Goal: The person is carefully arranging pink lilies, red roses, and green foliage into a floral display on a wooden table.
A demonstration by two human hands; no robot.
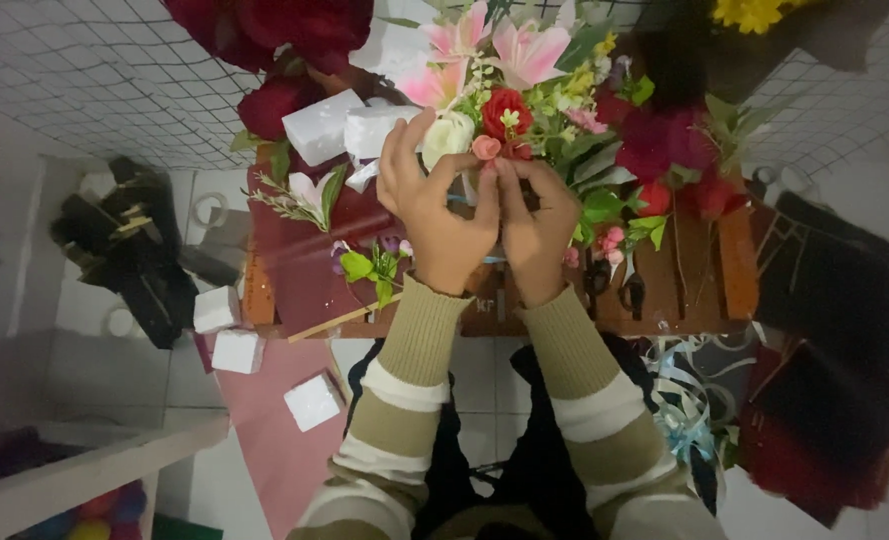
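At centre top of the head view, a small pink rosebud (pixel 486 147) sits at the front of a mixed flower arrangement (pixel 555 110), just below a red bloom (pixel 506 108) and beside a cream rose (pixel 448 135). Right hand (pixel 537 225) has fingertips (pixel 500 172) pinched together right under the pink rosebud, apparently on its stem; stem itself hidden, so contact is likely but not confirmed. Left hand (pixel 435 210) is curled around the cream rose side of the bunch, fingers (pixel 405 140) spread up along it, thumb toward the pink rosebud; closed loosely on the arrangement base, exact thing gripped can't be told. Both wrists in striped olive-and-cream sleeves (pixel 415 370). Arrangement also has pink lilies (pixel 485 50) on top, green leaves, dark red flowers to the right. It sits on a low wooden slatted crate (pixel 735 260) partly covered by dark red paper (pixel 305 270). Black-handled scissors (pixel 615 285) lie on the crate right of the hands. White foam blocks (pixel 323 125) behind the left hand; more foam blocks (pixel 237 350) on the floor at left, on pink paper (pixel 275 440). Pale blue ribbon (pixel 690 400) curls on the floor at right.
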